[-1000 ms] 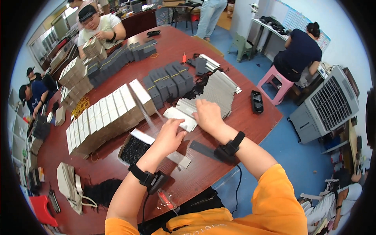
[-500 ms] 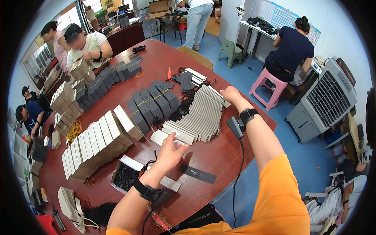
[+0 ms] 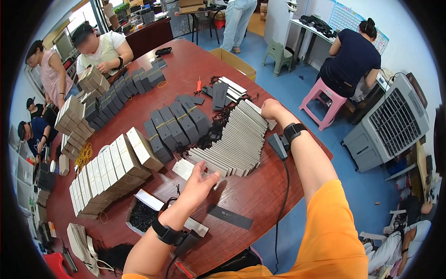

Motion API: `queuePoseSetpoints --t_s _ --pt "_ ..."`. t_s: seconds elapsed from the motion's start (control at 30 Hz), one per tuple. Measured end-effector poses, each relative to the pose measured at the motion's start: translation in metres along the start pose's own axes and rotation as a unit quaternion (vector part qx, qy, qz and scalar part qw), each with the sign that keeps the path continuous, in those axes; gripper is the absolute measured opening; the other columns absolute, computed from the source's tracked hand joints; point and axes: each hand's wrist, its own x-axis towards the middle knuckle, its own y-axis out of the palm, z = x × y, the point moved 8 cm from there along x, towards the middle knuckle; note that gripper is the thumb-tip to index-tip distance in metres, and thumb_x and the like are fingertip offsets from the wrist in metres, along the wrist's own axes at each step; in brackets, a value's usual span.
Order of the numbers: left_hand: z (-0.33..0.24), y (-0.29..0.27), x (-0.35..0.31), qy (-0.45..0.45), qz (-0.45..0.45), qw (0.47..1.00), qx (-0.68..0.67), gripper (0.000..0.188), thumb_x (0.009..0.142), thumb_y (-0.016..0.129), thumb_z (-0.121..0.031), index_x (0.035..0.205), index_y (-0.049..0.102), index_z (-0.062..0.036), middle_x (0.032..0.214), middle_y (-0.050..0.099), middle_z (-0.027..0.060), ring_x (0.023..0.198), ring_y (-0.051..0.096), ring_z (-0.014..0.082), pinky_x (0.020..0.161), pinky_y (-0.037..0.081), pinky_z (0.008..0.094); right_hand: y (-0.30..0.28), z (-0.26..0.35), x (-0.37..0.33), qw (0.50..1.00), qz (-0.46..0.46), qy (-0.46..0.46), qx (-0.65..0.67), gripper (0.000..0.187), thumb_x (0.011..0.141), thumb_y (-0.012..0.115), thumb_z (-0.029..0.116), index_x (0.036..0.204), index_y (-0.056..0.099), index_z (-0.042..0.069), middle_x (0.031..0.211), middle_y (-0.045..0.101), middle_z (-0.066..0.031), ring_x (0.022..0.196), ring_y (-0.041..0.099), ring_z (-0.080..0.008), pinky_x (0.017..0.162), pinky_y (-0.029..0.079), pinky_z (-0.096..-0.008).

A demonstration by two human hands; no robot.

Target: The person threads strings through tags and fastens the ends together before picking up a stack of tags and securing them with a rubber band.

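A long fanned row of white hang tags (image 3: 237, 139) with black cords leans on the red table between my hands. At the near end, my left hand (image 3: 197, 183) is open, thumb and forefinger apart, against the last white tags. My right hand (image 3: 273, 110) is closed, its fingers curled at the row's far end. What it grips, if anything, is hidden. Below my left hand lie a flat dark tag (image 3: 231, 217) and a white tag (image 3: 197, 227). Beside my left wrist sits a box of black cords (image 3: 143, 215).
Banded dark tag stacks (image 3: 176, 123) and white tag stacks (image 3: 111, 169) stand on the left, with yellow rubber bands (image 3: 85, 156) beyond. A red-handled tool (image 3: 199, 85) lies farther back. A person (image 3: 102, 51) works across the red table (image 3: 179, 63). A cable hangs from my right wrist device.
The view has shifted slightly. My left hand has moved a little down and left along the near end of the row. My right hand stays at the far end.
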Motion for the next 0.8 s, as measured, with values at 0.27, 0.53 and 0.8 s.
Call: queuePoseSetpoints --t_s 0.27,0.53,0.8 --pt "-0.012 0.019 -0.002 0.005 0.030 0.997 -0.077 0.083 0.087 0.063 -0.028 0.142 0.011 0.0053 0.144 0.022 0.0228 0.121 0.044 0.0237 0.098 0.040 0.0317 0.023 0.013 0.011 0.966 -0.063 -0.180 0.178 0.038 0.091 0.047 0.033 0.112 0.059 0.003 0.110 0.062 -0.0160 0.104 0.058 -0.0289 0.090 0.043 -0.0365" --pt "0.000 0.000 0.009 0.049 -0.064 0.992 0.098 0.086 0.084 0.066 -0.025 0.141 0.009 0.0059 0.137 0.029 0.0217 0.107 0.052 0.0206 0.084 0.047 0.0299 0.024 0.005 -0.012 0.950 -0.081 -0.148 0.261 0.046 0.090 0.044 0.040 0.121 0.056 0.007 0.119 0.058 -0.0174 0.112 0.053 -0.0322 0.094 0.041 -0.0384" --pt "-0.042 0.002 -0.003 0.167 -0.150 0.926 0.303 0.092 0.072 0.070 -0.002 0.143 0.011 -0.0027 0.133 0.028 0.0212 0.094 0.060 0.0266 0.073 0.052 0.0365 0.031 0.001 -0.016 0.945 -0.047 -0.141 0.291 0.043 0.085 0.058 0.031 0.122 0.056 0.010 0.117 0.060 -0.0143 0.109 0.056 -0.0287 0.091 0.044 -0.0364"
